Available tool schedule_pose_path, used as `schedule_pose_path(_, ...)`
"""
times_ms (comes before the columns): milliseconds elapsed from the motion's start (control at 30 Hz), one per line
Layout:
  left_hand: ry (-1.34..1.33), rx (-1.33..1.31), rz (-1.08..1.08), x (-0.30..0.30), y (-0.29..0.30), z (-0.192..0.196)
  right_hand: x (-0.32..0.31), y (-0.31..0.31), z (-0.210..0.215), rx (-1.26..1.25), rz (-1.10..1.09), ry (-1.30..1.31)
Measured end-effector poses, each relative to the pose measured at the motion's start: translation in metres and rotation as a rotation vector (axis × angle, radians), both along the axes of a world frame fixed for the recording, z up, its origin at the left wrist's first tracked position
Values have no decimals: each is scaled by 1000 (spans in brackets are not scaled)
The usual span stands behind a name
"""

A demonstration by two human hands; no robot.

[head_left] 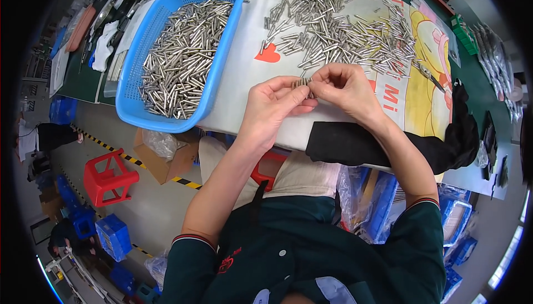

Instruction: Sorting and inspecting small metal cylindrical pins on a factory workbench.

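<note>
Metal pins [302,84], a small bundle of them, sit pinched between my two hands just above the near edge of the table [244,65]. My left hand [273,106] curls around the bundle from below, thumb and fingers closed on it. My right hand [345,86] grips the other end, fingertips narrow and pressed against the same pins, so both hands touch each other there. Beyond my hands a loose heap of pins [338,29] spreads across the middle of the table toward its far edge. A blue basket [219,54] full of more pins stands at the left edge of the table. A black cloth [366,146] hangs over the near edge under my right wrist.
</note>
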State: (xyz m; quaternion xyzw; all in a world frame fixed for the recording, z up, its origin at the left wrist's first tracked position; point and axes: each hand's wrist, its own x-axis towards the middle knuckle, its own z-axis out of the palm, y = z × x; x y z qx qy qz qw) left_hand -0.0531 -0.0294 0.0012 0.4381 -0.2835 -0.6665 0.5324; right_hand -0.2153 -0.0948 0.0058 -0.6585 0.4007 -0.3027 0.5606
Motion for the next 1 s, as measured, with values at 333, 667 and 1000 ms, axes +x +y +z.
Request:
schedule_pose_path(333,-306,-380,196,-11,8,-15,1,6,1,-379,16,3)
schedule_pose_path(667,-376,-421,193,-10,11,-13,1,7,-4,-456,21,-46)
schedule_pose_path(1000,246,132,-169,8,1,5,3,2,-8,11,21,-153)
